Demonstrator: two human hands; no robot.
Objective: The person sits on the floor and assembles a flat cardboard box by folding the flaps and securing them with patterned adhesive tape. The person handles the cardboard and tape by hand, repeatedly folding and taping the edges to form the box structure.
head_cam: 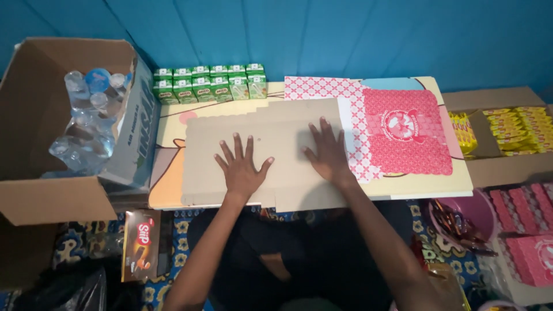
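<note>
Both hands lay flat, palms down, fingers spread, gripping nothing. Left hand point(242, 170) pressed the lower middle of a flattened brown cardboard sheet point(271, 129); right hand point(327, 152) pressed the same sheet just right of centre, near its right edge. Cardboard sheet sat mid-frame on a low cream table point(429, 187), overlapping a flat pink-and-white patterned box blank point(397, 129) at centre right. Row of small green drink cartons point(210, 83) stood at the table's far edge, upper centre. Open cardboard box of clear water bottles point(86, 121) sat upper left. Box of yellow packets point(510, 129) sat far right, pink boxes point(527, 230) lower right. Brown snack box point(141, 245) lay on the floor lower left.
</note>
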